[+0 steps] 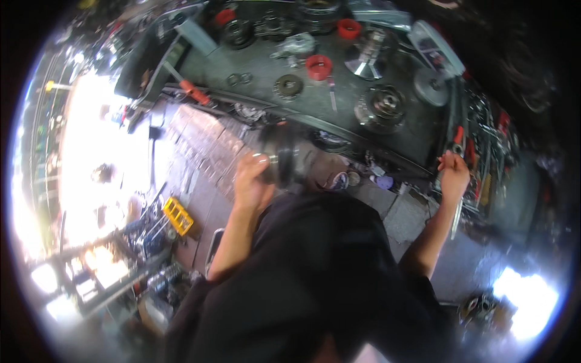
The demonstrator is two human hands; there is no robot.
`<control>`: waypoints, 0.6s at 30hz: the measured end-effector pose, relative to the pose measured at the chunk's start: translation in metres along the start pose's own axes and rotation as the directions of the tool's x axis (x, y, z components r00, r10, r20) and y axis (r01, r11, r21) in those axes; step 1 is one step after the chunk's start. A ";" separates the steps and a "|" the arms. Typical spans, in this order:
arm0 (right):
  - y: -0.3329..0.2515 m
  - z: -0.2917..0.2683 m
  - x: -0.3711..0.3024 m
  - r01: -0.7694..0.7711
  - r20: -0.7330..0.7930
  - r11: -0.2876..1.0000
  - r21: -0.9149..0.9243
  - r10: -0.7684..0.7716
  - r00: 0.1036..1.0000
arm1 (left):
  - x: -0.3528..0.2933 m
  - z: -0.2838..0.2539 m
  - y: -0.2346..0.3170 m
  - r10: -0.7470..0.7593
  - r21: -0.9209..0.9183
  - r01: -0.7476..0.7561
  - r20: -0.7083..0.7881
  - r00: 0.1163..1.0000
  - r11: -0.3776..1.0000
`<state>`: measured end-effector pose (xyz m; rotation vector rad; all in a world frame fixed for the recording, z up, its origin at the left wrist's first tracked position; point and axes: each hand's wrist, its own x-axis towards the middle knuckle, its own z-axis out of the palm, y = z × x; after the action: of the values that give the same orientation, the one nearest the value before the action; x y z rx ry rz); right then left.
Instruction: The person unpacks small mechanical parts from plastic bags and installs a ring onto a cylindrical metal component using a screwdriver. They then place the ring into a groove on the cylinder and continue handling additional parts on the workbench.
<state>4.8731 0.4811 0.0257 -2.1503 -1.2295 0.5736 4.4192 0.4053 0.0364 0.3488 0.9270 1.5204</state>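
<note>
Left hand (250, 183) grips drum (287, 158) near front edge of bench (212, 71), weak hold may drop it; right hand's (454, 176) grip I cannot tell

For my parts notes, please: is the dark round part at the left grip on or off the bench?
Off the bench: the blurred part is in the left grip, in front of its near edge.

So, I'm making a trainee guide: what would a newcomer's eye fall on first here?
Probably the white glare at the left, with a yellow tray standing out to its lower right. On the bench, a bright red ring pops among grey metal parts. In front of it, the left hand holds a blurred, dark round part.
</note>
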 end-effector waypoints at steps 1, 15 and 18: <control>-0.023 0.006 -0.018 0.123 0.049 0.981 0.150 -0.131 0.990 | -0.004 0.001 0.004 0.012 -0.027 -0.009 0.144 0.990 1.000; -0.203 0.086 -0.120 0.142 0.331 0.451 0.881 -0.803 0.497 | -0.021 0.013 0.031 -0.097 0.134 0.039 0.460 0.883 0.990; -0.206 0.097 -0.126 -0.100 0.437 0.447 0.889 -0.762 0.479 | -0.018 -0.008 0.033 -0.100 0.042 0.091 0.504 0.858 0.995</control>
<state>4.6245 0.4805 0.1031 -0.5892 -1.3721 1.6778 4.3938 0.3881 0.0604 0.6692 0.5276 1.2384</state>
